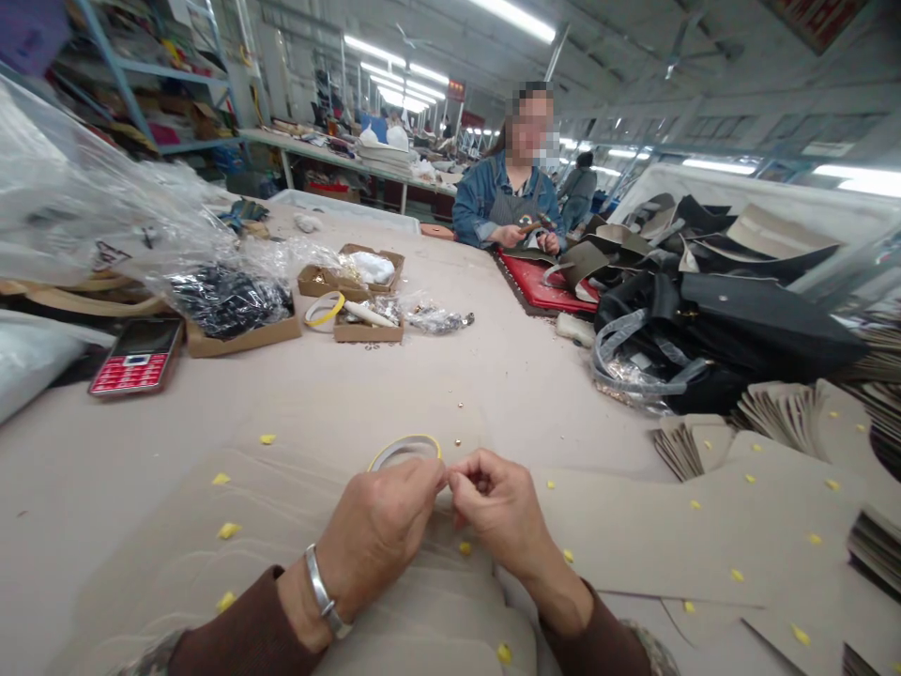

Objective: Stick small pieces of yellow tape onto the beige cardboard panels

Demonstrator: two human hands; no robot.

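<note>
Both hands meet over beige sheet pieces (296,535) dotted with small yellow bits. My left hand (384,530), a metal bangle at its wrist, is closed on a thin roll of yellow tape (406,439) whose ring stands up behind the fingers. Fingertip to fingertip with it, my right hand (503,512) is pinched shut; whatever it pinches is too small to make out. A yellow bit (465,547) lies on the sheet just below the hands. Two small gold-coloured metal bits (458,442) are on the table beyond them.
Stacked beige pieces (795,413) and a black bag (746,329) are at right. Ahead lie small cardboard boxes (368,330) and another yellow tape roll (325,311). A red keypad phone (136,358) sits at left. Across the table, a co-worker (511,192) works over a red board (539,282).
</note>
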